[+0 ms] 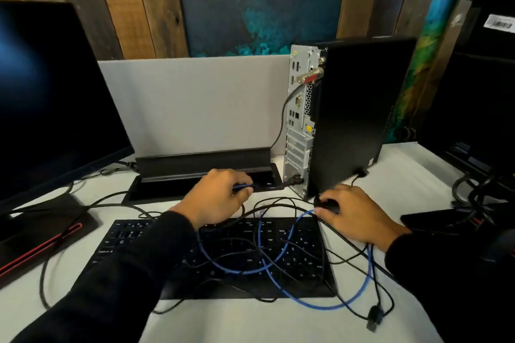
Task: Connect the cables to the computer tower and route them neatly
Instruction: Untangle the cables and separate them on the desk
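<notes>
Computer tower [348,120] stood upright at back right of white counter [250,320], rear ports facing left, one black cable already plugged in low. Left hand [214,200] pinched the blue cable's [320,303] plug end. Right hand [354,214] curled around a black connector [326,202]. Loose cables lay tangled over the keyboard [133,239].

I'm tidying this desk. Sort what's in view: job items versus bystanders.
For the job:
computer tower
blue cable, its end held in the left hand
black cables, one gripped by the right hand

Lying about:
keyboard
left monitor
</notes>
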`<act>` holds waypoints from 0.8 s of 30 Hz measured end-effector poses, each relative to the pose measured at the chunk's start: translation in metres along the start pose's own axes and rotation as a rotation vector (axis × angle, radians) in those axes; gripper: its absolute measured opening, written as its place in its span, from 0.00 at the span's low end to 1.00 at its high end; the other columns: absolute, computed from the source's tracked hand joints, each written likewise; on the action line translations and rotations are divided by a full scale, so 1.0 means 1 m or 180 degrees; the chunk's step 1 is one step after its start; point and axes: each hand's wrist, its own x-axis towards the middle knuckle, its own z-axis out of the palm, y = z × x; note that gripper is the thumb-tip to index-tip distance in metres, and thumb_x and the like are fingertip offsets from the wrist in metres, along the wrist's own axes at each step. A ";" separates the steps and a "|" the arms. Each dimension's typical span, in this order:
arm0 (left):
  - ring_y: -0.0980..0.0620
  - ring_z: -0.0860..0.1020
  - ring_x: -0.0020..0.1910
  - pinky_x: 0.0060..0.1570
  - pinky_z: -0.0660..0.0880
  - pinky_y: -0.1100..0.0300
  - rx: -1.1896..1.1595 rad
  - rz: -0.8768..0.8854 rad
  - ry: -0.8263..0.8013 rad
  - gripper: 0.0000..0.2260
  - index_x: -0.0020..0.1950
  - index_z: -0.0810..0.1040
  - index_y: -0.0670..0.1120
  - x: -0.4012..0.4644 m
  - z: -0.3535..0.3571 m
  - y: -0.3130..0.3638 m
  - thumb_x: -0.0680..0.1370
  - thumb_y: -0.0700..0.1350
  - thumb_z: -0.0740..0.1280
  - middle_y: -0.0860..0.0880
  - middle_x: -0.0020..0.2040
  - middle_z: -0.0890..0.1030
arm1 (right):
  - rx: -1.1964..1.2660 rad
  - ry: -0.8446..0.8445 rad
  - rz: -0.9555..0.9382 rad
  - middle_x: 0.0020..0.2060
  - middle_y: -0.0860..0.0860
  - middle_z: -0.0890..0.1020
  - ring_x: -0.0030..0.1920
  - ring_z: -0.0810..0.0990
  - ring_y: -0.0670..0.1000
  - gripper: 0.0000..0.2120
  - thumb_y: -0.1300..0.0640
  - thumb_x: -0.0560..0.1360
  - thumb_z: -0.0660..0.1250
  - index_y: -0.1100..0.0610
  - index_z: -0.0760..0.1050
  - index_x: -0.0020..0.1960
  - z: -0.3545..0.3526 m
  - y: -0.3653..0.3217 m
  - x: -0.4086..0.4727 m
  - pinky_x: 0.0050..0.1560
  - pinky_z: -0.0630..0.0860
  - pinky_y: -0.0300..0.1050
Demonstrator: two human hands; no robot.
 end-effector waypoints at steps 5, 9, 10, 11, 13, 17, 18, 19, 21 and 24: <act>0.55 0.79 0.62 0.63 0.74 0.56 -0.0056 -0.0200 -0.0207 0.14 0.63 0.82 0.53 -0.049 0.003 -0.025 0.84 0.56 0.61 0.57 0.61 0.83 | -0.0343 0.0124 -0.0175 0.57 0.49 0.81 0.60 0.78 0.55 0.13 0.47 0.78 0.70 0.49 0.83 0.60 0.004 -0.008 -0.009 0.63 0.75 0.50; 0.55 0.79 0.61 0.62 0.74 0.58 -0.0366 -0.0274 0.0006 0.12 0.63 0.82 0.53 -0.065 0.016 -0.031 0.84 0.52 0.64 0.55 0.61 0.84 | -0.0038 0.0410 -0.0420 0.59 0.49 0.81 0.61 0.77 0.54 0.14 0.49 0.78 0.70 0.52 0.83 0.61 0.010 -0.031 -0.012 0.66 0.73 0.53; 0.56 0.79 0.62 0.62 0.73 0.60 -0.0436 -0.0324 0.0070 0.13 0.65 0.82 0.52 -0.067 0.018 -0.032 0.84 0.52 0.63 0.55 0.62 0.83 | 0.0061 0.0419 -0.0526 0.58 0.48 0.81 0.60 0.77 0.53 0.14 0.49 0.78 0.70 0.52 0.83 0.61 0.013 -0.038 -0.013 0.65 0.73 0.54; 0.56 0.78 0.63 0.62 0.72 0.62 -0.0494 -0.0337 0.0120 0.14 0.65 0.81 0.52 -0.067 0.019 -0.032 0.84 0.53 0.63 0.55 0.63 0.83 | 0.0138 0.0445 -0.0636 0.57 0.48 0.81 0.59 0.77 0.52 0.13 0.49 0.79 0.70 0.53 0.83 0.61 0.015 -0.046 -0.012 0.64 0.74 0.54; 0.58 0.77 0.64 0.61 0.70 0.65 -0.0584 -0.0348 0.0176 0.14 0.66 0.81 0.53 -0.068 0.020 -0.031 0.84 0.54 0.62 0.56 0.64 0.82 | 0.0359 0.0465 -0.0819 0.55 0.47 0.81 0.58 0.77 0.51 0.13 0.49 0.79 0.70 0.53 0.83 0.60 0.017 -0.059 -0.011 0.63 0.75 0.52; 0.59 0.76 0.63 0.61 0.68 0.67 -0.0640 -0.0309 0.0344 0.14 0.64 0.82 0.52 -0.072 0.016 -0.024 0.84 0.54 0.62 0.57 0.61 0.82 | 0.0951 0.0362 -0.0991 0.51 0.45 0.81 0.55 0.79 0.47 0.13 0.45 0.78 0.71 0.52 0.84 0.57 0.018 -0.079 -0.011 0.61 0.75 0.47; 0.58 0.77 0.63 0.63 0.69 0.64 -0.0558 -0.0244 0.0363 0.14 0.63 0.83 0.52 -0.073 0.017 -0.023 0.84 0.54 0.63 0.57 0.60 0.82 | 0.1019 0.0289 -0.0981 0.51 0.44 0.81 0.54 0.79 0.46 0.14 0.43 0.77 0.70 0.50 0.84 0.57 0.020 -0.079 -0.013 0.60 0.76 0.46; 0.56 0.77 0.63 0.65 0.70 0.59 -0.0470 -0.0188 0.0351 0.14 0.62 0.83 0.53 -0.075 0.017 -0.023 0.83 0.56 0.62 0.57 0.60 0.82 | 0.1013 0.0182 -0.0955 0.51 0.43 0.80 0.55 0.78 0.46 0.15 0.41 0.77 0.69 0.49 0.83 0.57 0.021 -0.079 -0.015 0.61 0.75 0.46; 0.56 0.76 0.64 0.67 0.71 0.53 -0.0346 -0.0087 0.0299 0.17 0.61 0.83 0.54 -0.078 0.017 -0.023 0.81 0.60 0.61 0.58 0.60 0.81 | 0.0843 -0.0034 -0.0941 0.52 0.42 0.80 0.57 0.76 0.45 0.19 0.38 0.75 0.68 0.48 0.83 0.59 0.026 -0.074 -0.019 0.63 0.75 0.47; 0.57 0.77 0.61 0.67 0.71 0.58 -0.0413 0.0033 0.0291 0.12 0.61 0.83 0.52 -0.080 0.019 -0.021 0.81 0.53 0.67 0.57 0.59 0.81 | 0.0736 -0.0116 -0.0986 0.53 0.42 0.78 0.59 0.74 0.43 0.22 0.35 0.75 0.66 0.48 0.82 0.61 0.031 -0.068 -0.025 0.65 0.73 0.45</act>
